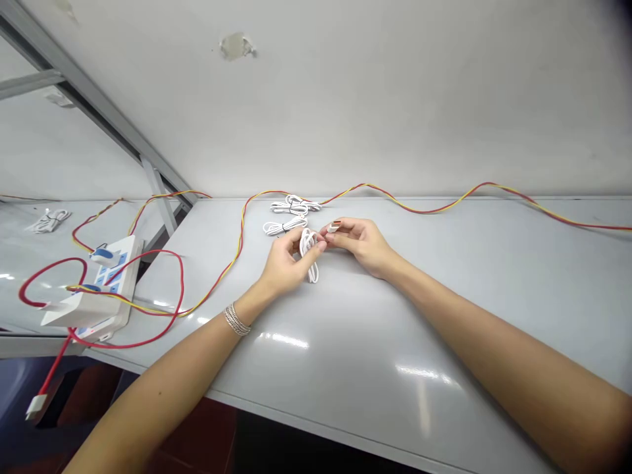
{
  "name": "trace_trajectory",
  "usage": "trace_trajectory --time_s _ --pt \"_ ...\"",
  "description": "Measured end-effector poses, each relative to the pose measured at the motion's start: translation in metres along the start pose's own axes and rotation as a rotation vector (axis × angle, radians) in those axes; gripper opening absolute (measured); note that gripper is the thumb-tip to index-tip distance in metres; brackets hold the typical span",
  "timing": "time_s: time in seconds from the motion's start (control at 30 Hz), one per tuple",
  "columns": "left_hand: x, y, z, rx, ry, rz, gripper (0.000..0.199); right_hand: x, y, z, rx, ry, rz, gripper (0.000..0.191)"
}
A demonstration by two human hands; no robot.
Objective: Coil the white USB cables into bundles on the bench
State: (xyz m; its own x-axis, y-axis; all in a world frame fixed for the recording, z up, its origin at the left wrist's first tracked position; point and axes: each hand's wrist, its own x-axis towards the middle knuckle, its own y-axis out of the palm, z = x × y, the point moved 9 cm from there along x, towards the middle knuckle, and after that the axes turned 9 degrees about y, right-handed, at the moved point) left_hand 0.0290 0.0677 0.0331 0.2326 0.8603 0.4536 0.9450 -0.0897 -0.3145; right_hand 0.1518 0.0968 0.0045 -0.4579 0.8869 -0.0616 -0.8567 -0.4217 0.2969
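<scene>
My left hand is closed on a coiled white cable, loops pinched between thumb and fingers just above the bench; my right hand is clamped on the cable's free end, a small white connector, and the two hands nearly touch. Risk noted: the loops are loose and slick, so any slackening of the left grip would likely let the coil spring open and spill onto the bench; a sharp tug from the right could kink the thin cord at the connector. Two finished white bundles lie just behind the hands, near enough to be snagged. The twisted red-and-yellow wire snakes along the back edge, and a red cable loops around the white power strip to the left. Surfaces: the bench is smooth, pale grey, glossy with glare; the cable is round, flexible, plastic-sheathed.
</scene>
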Motion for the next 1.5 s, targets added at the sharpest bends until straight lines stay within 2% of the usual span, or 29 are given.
trace_trajectory --time_s 0.57,0.97,1.27,1.5 --pt "-0.0006 0.0022 -0.0006 0.005 -0.001 0.015 0.027 0.0036 -0.0065 -0.0052 -0.097 0.028 -0.095 0.041" --pt "0.0020 -0.0034 0.0040 0.001 -0.035 -0.052 0.033 0.0003 0.0013 -0.0033 -0.146 0.024 -0.045 0.041" --pt "0.0025 -0.0034 0.0035 0.004 -0.043 -0.058 0.034 0.0014 -0.0006 -0.0042 -0.162 0.024 -0.064 0.047" --pt "0.0021 -0.0025 0.0049 0.008 -0.035 -0.039 0.027 0.0007 0.0005 -0.0039 -0.164 0.023 -0.054 0.045"
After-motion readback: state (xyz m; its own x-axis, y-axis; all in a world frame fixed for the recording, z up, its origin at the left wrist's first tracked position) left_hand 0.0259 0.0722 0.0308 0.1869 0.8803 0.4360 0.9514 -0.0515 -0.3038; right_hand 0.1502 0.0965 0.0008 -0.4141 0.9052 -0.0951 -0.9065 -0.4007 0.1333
